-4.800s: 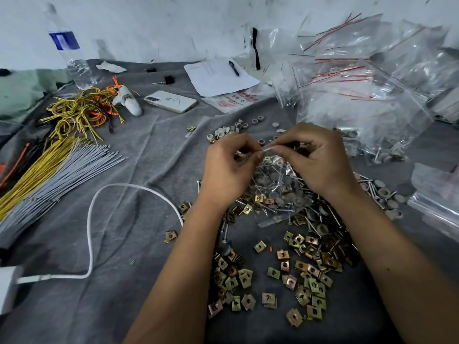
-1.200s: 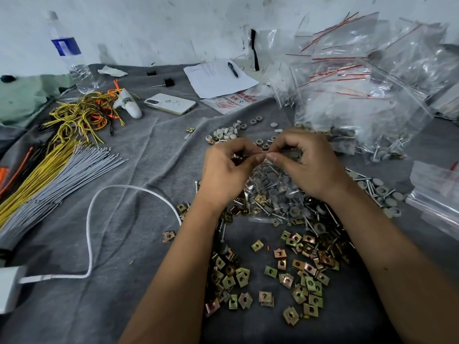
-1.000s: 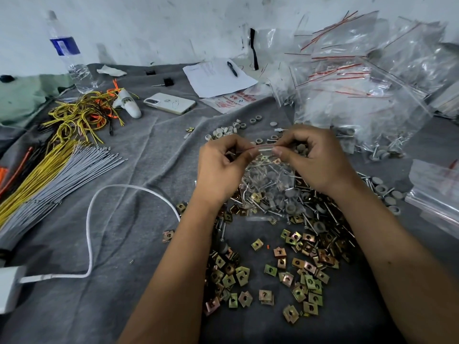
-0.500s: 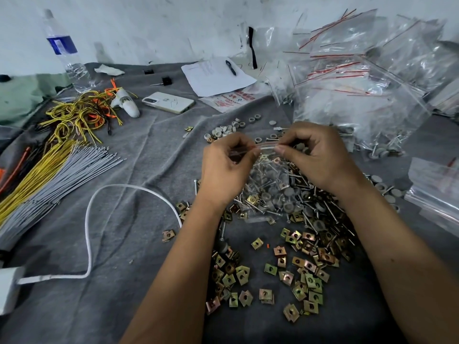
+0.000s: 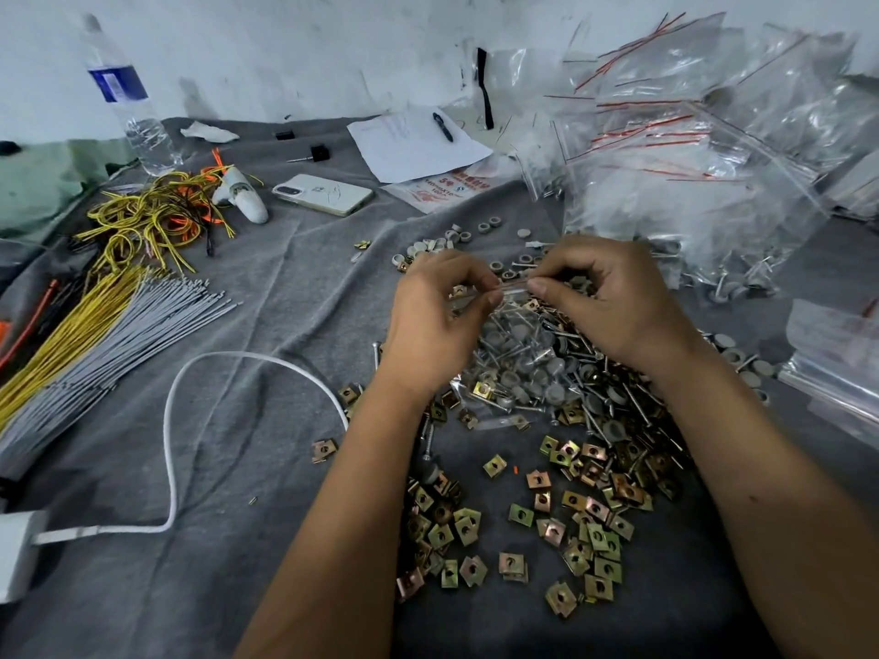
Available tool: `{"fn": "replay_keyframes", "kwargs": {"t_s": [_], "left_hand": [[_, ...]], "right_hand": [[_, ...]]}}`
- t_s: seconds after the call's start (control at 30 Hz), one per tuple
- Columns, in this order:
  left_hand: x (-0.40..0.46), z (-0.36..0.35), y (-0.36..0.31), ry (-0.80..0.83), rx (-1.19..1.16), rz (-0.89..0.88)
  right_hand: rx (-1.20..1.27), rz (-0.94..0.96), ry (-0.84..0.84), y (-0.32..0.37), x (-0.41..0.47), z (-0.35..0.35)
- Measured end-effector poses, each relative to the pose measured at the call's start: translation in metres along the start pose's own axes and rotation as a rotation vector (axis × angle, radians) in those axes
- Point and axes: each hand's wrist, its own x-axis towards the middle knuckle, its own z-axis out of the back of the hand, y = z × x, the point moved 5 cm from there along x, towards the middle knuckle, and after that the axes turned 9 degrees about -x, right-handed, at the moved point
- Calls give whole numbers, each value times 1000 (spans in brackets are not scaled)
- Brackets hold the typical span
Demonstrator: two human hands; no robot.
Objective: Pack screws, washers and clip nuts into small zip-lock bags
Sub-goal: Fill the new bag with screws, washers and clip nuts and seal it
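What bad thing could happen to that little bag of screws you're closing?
Both hands, left hand and right hand, pinch only the top strip of the small bag. If the grip slips, it may spill onto the loose pile of clip nuts. Pointed screws inside might also poke through the thin plastic.

Red print on the white packet [image 5: 440, 195] beside the phone [image 5: 323, 194] is too blurred to read; the bottle's [image 5: 128, 95] blue label likewise.
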Motion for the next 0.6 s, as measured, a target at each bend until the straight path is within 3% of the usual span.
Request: {"fn": "replay_keyframes", "kwargs": {"t_s": [0.6], "left_hand": [[-1,-6,-7,39,73,-136]], "right_hand": [[-146,116,37,20,0,-7]]}}
